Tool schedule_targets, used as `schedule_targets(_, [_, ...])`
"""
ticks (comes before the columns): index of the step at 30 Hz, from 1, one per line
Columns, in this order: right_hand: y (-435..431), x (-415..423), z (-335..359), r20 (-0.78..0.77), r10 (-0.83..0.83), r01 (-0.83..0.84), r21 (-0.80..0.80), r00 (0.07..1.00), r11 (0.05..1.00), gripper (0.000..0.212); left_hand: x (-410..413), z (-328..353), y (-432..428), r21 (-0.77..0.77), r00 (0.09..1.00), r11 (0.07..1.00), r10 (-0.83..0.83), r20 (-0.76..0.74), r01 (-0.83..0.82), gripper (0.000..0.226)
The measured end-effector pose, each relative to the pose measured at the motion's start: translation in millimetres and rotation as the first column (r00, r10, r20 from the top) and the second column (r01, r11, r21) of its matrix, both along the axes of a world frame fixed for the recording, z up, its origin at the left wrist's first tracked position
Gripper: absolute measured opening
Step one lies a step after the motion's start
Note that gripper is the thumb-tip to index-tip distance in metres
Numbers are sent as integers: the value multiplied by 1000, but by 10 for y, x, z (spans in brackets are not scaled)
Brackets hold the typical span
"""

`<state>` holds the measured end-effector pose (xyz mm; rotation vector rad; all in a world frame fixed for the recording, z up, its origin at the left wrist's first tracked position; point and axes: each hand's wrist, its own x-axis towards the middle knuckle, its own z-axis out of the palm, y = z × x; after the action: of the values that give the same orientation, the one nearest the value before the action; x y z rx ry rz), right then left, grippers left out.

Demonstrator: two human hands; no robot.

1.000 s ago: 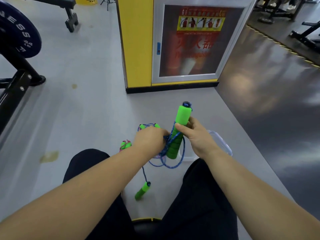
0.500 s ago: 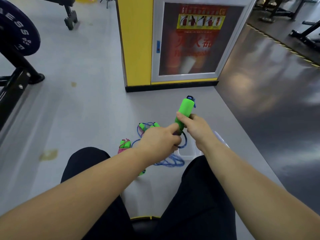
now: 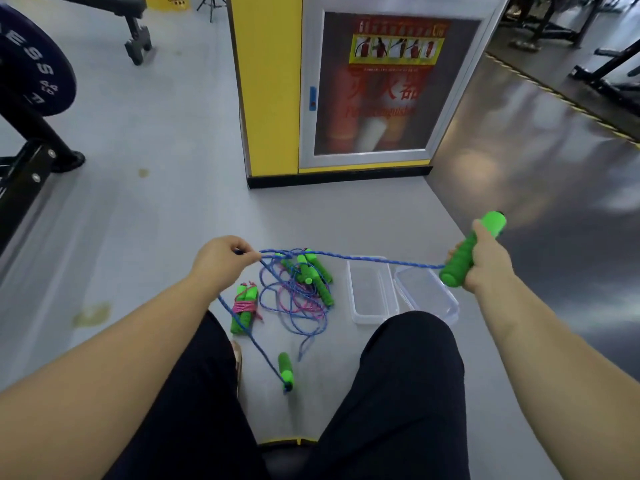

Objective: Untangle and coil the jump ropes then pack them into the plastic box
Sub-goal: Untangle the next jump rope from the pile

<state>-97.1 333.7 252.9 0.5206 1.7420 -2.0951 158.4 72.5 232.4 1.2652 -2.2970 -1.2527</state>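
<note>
Weight plate (image 3: 33, 64) cut off left, lid (image 3: 427, 294) partly behind knee (image 3: 415, 344)

Rope (image 3: 367, 258) between left hand (image 3: 221, 261), right hand (image 3: 485, 263)

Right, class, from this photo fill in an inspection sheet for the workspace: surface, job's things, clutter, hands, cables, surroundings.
Surface: grey floor, with yellowish stains.
Job's things: blue rope stretched between both hands, its other handle on the floor; tangled ropes, blue and pink, with green handles; one pink rope bundle already wound; plastic box open and empty, clear lid beside it.
Clutter: nothing seen.
Hands: left hand pinches the blue rope; right hand grips a green handle.
Cables: nothing seen.
Surroundings: yellow pillar with fire extinguisher cabinet; weight plate; bench.
</note>
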Motion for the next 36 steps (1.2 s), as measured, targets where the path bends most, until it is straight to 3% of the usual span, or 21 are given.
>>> schedule_targets(2, [140, -3, -126, -66, 189, -167, 249, 980, 954, 28, -20, 57, -62, -26, 1000, 1000, 6, -22, -6, 12])
schedule_targets(4, [152, 126, -209, -41, 538, -451, 495, 842, 743, 19, -114, 159, 12, -67, 990, 988, -140, -32, 137, 11])
schedule_targets(5, [87, 226, -199, -7, 665, -555, 545, 747, 629, 14, -184, 234, 88, -91, 971, 968, -237, -34, 234, 10])
schedule_targets(6, [-4, 335, -167, 2, 737, -625, 533, 676, 571, 15, -255, 295, 177, -111, 943, 940, -329, -47, 322, 9])
schedule_targets(7, [-113, 432, -129, -20, 771, -679, 459, 637, 573, 24, -333, 356, 261, -132, 914, 911, -401, -61, 391, 8])
schedule_targets(9, [-331, 586, -52, -79, 766, -757, 121, 638, 643, 46, -457, 464, 388, -180, 867, 863, -491, -83, 471, 8])
schedule_targets(11, [-513, 679, 15, -90, 774, -778, -125, 627, 615, 61, -542, 548, 433, -240, 845, 833, -529, -78, 499, 10])
schedule_targets(13, [-622, 778, 103, -64, 857, -859, -74, 511, 507, 56, -582, 609, 417, -308, 849, 818, -525, -60, 485, 13])
schedule_targets(15, [-658, 839, 107, -40, 931, -912, 189, 364, 365, 33, -566, 639, 357, -351, 859, 810, -512, -29, 470, 13])
schedule_targets(16, [-654, 845, 100, -33, 940, -891, 308, 339, 333, 24, -547, 640, 317, -358, 865, 808, -502, -1, 468, 11])
schedule_targets(17, [-643, 830, 88, -45, 930, -858, 371, 365, 355, 19, -520, 621, 272, -358, 873, 809, -487, 38, 466, 9])
schedule_targets(18, [-622, 767, 56, -75, 895, -822, 368, 439, 434, 17, -485, 599, 218, -356, 881, 812, -465, 85, 462, 8])
schedule_targets(19, [-584, 677, 1, -88, 820, -771, 298, 565, 563, 17, -441, 542, 154, -349, 891, 821, -432, 138, 452, 10])
schedule_targets(21, [-419, 391, -177, -1, 510, -507, 102, 860, 856, 21, -315, 380, -11, -316, 911, 860, -339, 236, 401, 12])
schedule_targets(22, [-290, 246, -278, 56, 340, -344, 104, 939, 933, 24, -231, 277, -107, -288, 921, 889, -281, 271, 356, 12])
schedule_targets(25, [117, 12, -547, 76, 119, -134, 242, 990, 961, 23, 11, 13, -287, -205, 935, 956, -134, 327, 209, 13])
schedule_targets(28, [127, 86, -551, 98, 231, -251, 320, 968, 914, 20, -33, -38, -155, -138, 949, 956, -224, 221, 258, 13])
schedule_targets(31, [-198, 299, -333, -56, 565, -495, 419, 823, 762, 13, -271, 138, 184, -131, 879, 870, -471, 72, 476, 12])
schedule_targets(34, [-531, 627, -91, -94, 802, -757, 280, 590, 590, 24, -484, 337, 419, -186, 793, 777, -609, 20, 601, 10])
schedule_targets(36, [-675, 790, -6, -66, 909, -887, 201, 412, 416, 28, -524, 422, 459, -206, 774, 758, -634, -8, 619, 13])
